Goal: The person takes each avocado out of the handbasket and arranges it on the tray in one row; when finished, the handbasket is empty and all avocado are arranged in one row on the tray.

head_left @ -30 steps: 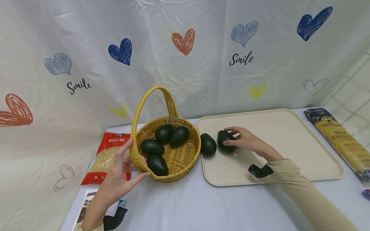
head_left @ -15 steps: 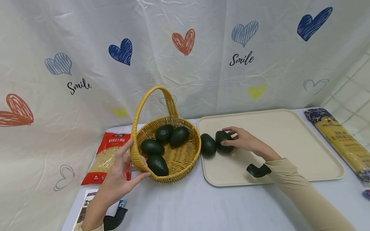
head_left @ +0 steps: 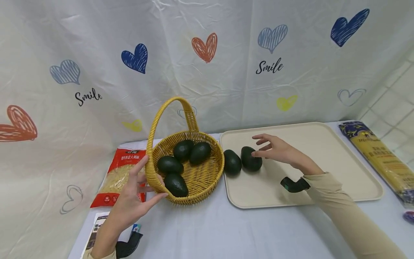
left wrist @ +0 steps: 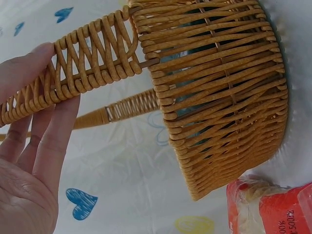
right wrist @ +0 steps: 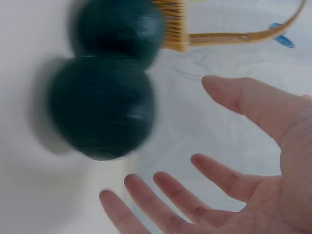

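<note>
My left hand (head_left: 129, 201) grips the yellow wicker basket (head_left: 201, 179) by the lower left of its arched handle (head_left: 157, 122). The left wrist view shows the thumb on one side of the woven handle (left wrist: 92, 53) and fingers on the other. Several dark green avocados lie inside the basket. Two more sit side by side at the left end of a beige tray (head_left: 310, 162): a left avocado (head_left: 231, 163) and a right avocado (head_left: 251, 163). My right hand (head_left: 276, 149) hovers just right of the latter, fingers spread and holding nothing; the right wrist view shows a gap between hand and avocado (right wrist: 102, 107).
A red pasta packet (head_left: 118, 176) lies left of the basket, partly behind my left hand. Below it is a printed sheet (head_left: 97, 226). A long yellow pasta packet (head_left: 378, 158) lies along the tray's right side. A heart-printed curtain (head_left: 226, 86) hangs behind.
My right hand shifted the right avocado leftward against the other one, then let go and drew back slightly to the right. The left hand and the basket stayed put.
</note>
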The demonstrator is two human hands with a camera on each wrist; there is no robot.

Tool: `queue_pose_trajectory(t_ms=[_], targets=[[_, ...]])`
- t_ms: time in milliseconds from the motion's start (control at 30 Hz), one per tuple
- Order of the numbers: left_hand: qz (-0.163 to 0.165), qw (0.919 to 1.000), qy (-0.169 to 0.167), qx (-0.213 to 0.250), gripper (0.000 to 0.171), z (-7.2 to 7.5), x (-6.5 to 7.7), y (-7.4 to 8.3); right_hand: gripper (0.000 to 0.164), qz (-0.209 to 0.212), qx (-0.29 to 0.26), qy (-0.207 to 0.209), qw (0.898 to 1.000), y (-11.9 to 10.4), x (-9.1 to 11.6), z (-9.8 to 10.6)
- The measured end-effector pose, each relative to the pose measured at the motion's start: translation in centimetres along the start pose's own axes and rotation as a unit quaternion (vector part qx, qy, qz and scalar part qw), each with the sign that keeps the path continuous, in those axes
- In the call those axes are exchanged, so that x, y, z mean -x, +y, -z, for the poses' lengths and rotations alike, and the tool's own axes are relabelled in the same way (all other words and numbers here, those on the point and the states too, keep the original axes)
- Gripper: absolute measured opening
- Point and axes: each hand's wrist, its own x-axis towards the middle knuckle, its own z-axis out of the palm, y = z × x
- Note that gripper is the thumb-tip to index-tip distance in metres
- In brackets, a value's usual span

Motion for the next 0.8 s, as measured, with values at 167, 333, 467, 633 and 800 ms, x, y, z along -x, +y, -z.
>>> queue_pose_trajectory(t_ms=[167, 333, 467, 633, 800], targets=[[-0.001, 1.0, -0.002, 0.003, 0.126, 0.1, 0.0, 0.0, 0.071, 0.016, 0.045, 0.033, 0.998, -2.1, 1.0, 1.4], [-0.008, 0.9999, -0.004, 0.011, 0.127, 0.1, 0.0, 0.0, 0.067, 0.069, 0.057, 0.045, 0.995, -5.2, 2.0, 1.6], [-0.005, 0.9999, -0.002, 0.009, 0.127, 0.1, 0.0, 0.1, 0.059, 0.12, 0.032, 0.039, 0.992, -7.9, 2.3, 0.5], [0.0, 1.0, -0.005, 0.003, 0.126, 0.0, 0.0, 0.1, 0.051, 0.177, 0.016, 0.019, 0.984, -9.8, 1.7, -2.1], [0.009, 0.9999, -0.005, -0.004, 0.126, 0.0, 0.0, 0.1, 0.043, 0.23, 0.011, -0.025, 0.973, -11.0, 0.3, -6.5]])
